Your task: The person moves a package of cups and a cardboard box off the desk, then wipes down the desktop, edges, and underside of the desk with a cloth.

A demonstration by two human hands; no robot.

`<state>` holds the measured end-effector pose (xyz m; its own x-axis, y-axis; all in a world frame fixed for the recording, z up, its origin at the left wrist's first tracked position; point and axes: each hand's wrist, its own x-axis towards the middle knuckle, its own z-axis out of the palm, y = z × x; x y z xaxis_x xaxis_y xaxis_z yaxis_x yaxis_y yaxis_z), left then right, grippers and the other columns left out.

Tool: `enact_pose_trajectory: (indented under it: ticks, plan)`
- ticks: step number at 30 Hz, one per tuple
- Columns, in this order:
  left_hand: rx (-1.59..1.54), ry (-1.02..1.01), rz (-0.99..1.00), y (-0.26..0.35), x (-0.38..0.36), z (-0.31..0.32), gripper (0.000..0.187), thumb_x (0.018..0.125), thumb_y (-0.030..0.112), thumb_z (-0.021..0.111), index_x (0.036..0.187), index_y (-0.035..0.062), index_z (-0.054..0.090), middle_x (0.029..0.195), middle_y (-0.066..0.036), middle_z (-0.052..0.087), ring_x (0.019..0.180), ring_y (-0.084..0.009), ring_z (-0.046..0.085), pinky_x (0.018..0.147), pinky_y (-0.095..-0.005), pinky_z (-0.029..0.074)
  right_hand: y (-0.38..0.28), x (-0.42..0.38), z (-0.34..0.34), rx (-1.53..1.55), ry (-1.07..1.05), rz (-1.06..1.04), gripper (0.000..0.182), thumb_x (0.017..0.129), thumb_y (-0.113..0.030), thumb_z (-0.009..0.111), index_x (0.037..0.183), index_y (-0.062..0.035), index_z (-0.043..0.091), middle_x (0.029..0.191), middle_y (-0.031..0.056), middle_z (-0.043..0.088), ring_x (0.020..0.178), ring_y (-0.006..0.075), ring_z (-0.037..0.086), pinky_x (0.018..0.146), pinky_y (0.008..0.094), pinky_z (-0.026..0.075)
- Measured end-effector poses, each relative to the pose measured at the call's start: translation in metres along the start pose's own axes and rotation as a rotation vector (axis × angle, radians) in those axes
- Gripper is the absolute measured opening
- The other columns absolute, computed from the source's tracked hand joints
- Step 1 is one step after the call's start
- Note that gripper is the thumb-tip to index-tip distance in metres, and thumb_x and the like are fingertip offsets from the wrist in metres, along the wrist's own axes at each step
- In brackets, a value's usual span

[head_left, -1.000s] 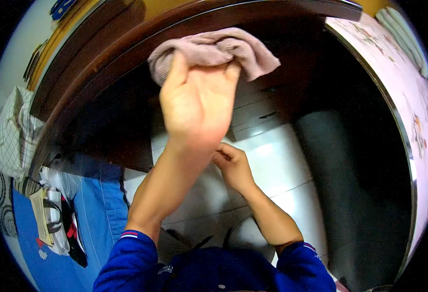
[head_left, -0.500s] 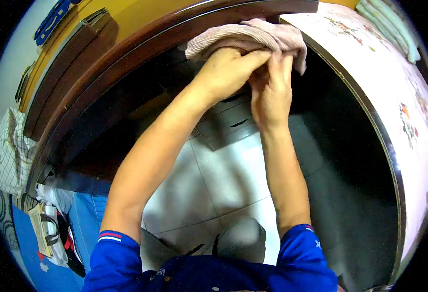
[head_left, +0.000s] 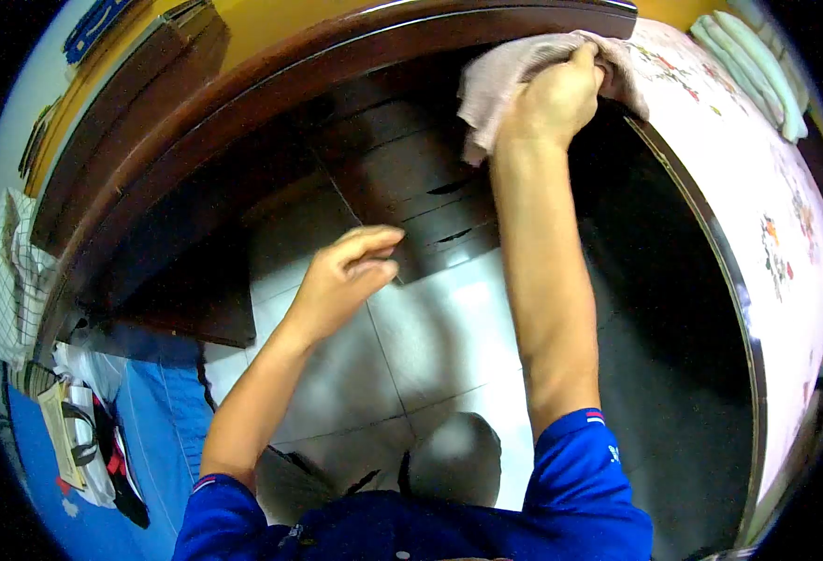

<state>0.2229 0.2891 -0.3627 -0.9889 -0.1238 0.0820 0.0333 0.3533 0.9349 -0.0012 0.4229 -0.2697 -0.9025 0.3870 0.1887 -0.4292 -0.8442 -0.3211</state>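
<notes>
A pale pink ribbed cloth [head_left: 496, 79] is bunched in my right hand [head_left: 557, 98], whose fingers are closed round it. The cloth lies against the dark wooden edge [head_left: 383, 33] at the top, close to the corner of the flowered pink sheet [head_left: 673, 112]. Its loose end hangs down on the left of the hand. My left hand [head_left: 341, 276] is apart from the cloth, held over the tiled floor. Its fingers are slightly curved, with a gap between thumb and fingers and nothing in them.
Folded light green towels [head_left: 753, 75] lie at the top right. On the left is a blue surface [head_left: 159, 411] with a plastic bag and small items. A checked cloth bundle [head_left: 14, 280] sits at the far left. White floor tiles [head_left: 337, 383] show below.
My left hand has let go of the cloth and come down to the left. My right hand has moved up and right with the cloth.
</notes>
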Motion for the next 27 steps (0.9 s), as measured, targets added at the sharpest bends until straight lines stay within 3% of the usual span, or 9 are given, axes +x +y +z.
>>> enact_pose_trajectory:
  ticks: [1, 3, 4, 9, 10, 14, 22, 24, 27]
  plan:
    - [-0.008, 0.003, -0.002, -0.013, -0.013, -0.004, 0.039, 0.090, 0.012, 0.065, 0.127, -0.0012, 0.060, 0.129, -0.012, 0.059, 0.119, -0.0212, 0.057, 0.105, -0.0341, 0.042, 0.009, -0.008, 0.003, 0.089, -0.037, -0.024, 0.027, 0.102, -0.021, 0.047, 0.120, -0.0011, 0.049, 0.120, 0.0113, 0.057, 0.108, 0.0238, 0.057, 0.098, 0.0378, 0.046]
    - [-0.136, 0.144, -0.278, -0.037, -0.039, -0.014, 0.036, 0.092, 0.009, 0.063, 0.126, -0.0002, 0.060, 0.125, -0.011, 0.063, 0.114, -0.0196, 0.060, 0.102, -0.0329, 0.045, 0.009, -0.046, 0.023, 0.154, -0.027, -0.047, 0.022, 0.102, -0.021, 0.047, 0.116, -0.0030, 0.051, 0.117, 0.0094, 0.058, 0.107, 0.0217, 0.057, 0.099, 0.0370, 0.046]
    - [-0.139, 0.167, -0.292, -0.047, -0.049, -0.019, 0.036, 0.092, 0.009, 0.063, 0.126, -0.0002, 0.060, 0.125, -0.011, 0.063, 0.114, -0.0196, 0.060, 0.102, -0.0329, 0.045, 0.010, -0.066, 0.029, 0.146, 0.026, -0.040, 0.021, 0.102, -0.020, 0.048, 0.114, -0.0035, 0.053, 0.116, 0.0087, 0.059, 0.107, 0.0209, 0.058, 0.099, 0.0370, 0.046]
    - [-0.244, 0.259, -0.272, -0.082, -0.092, -0.055, 0.033, 0.093, 0.009, 0.063, 0.125, 0.0006, 0.060, 0.122, -0.011, 0.065, 0.112, -0.0192, 0.062, 0.102, -0.0325, 0.046, 0.004, -0.115, 0.021, 0.375, -0.366, 0.322, 0.021, 0.104, -0.022, 0.044, 0.113, -0.0067, 0.055, 0.111, 0.0054, 0.061, 0.105, 0.0189, 0.057, 0.098, 0.0349, 0.045]
    - [-0.258, 0.251, -0.259, -0.086, -0.100, -0.060, 0.033, 0.093, 0.009, 0.063, 0.125, 0.0008, 0.060, 0.122, -0.011, 0.065, 0.112, -0.0194, 0.062, 0.102, -0.0327, 0.046, 0.019, -0.128, 0.028, 0.221, -0.250, 0.209, 0.016, 0.104, -0.018, 0.044, 0.113, -0.0088, 0.054, 0.112, 0.0048, 0.059, 0.104, 0.0170, 0.056, 0.095, 0.0325, 0.044]
    - [-0.282, 0.313, -0.239, -0.115, -0.135, -0.084, 0.034, 0.094, 0.010, 0.063, 0.126, 0.0008, 0.059, 0.122, -0.011, 0.065, 0.113, -0.0198, 0.061, 0.102, -0.0329, 0.045, 0.030, -0.212, 0.052, 0.141, -0.280, 0.311, 0.013, 0.105, -0.020, 0.043, 0.108, -0.0101, 0.051, 0.105, 0.0032, 0.056, 0.100, 0.0156, 0.053, 0.096, 0.0323, 0.041]
    - [-0.546, 0.441, -0.205, -0.132, -0.222, -0.148, 0.026, 0.095, 0.004, 0.061, 0.121, -0.0001, 0.062, 0.116, -0.008, 0.066, 0.110, -0.0145, 0.061, 0.099, -0.0283, 0.047, 0.075, -0.414, 0.096, 0.118, -0.492, 0.483, 0.008, 0.105, -0.015, 0.043, 0.108, -0.0086, 0.045, 0.099, 0.0049, 0.054, 0.091, 0.0124, 0.054, 0.086, 0.0297, 0.046]
    - [-0.434, 0.569, -0.126, -0.150, -0.243, -0.164, 0.024, 0.096, 0.006, 0.061, 0.119, 0.0032, 0.063, 0.114, -0.007, 0.068, 0.109, -0.0128, 0.061, 0.096, -0.0283, 0.048, 0.088, -0.466, 0.116, 0.110, -0.484, 0.561, 0.017, 0.105, -0.023, 0.044, 0.095, -0.0114, 0.050, 0.095, 0.0038, 0.059, 0.090, 0.0164, 0.057, 0.086, 0.0358, 0.047]
    - [-0.327, 0.652, -0.222, -0.169, -0.263, -0.194, 0.024, 0.094, 0.014, 0.064, 0.116, 0.0049, 0.065, 0.111, -0.004, 0.068, 0.106, -0.0139, 0.058, 0.093, -0.0285, 0.047, 0.114, -0.539, 0.129, -0.219, -0.592, 0.357, 0.012, 0.105, -0.020, 0.045, 0.099, -0.0105, 0.050, 0.098, 0.0056, 0.059, 0.093, 0.0167, 0.058, 0.088, 0.0354, 0.048]
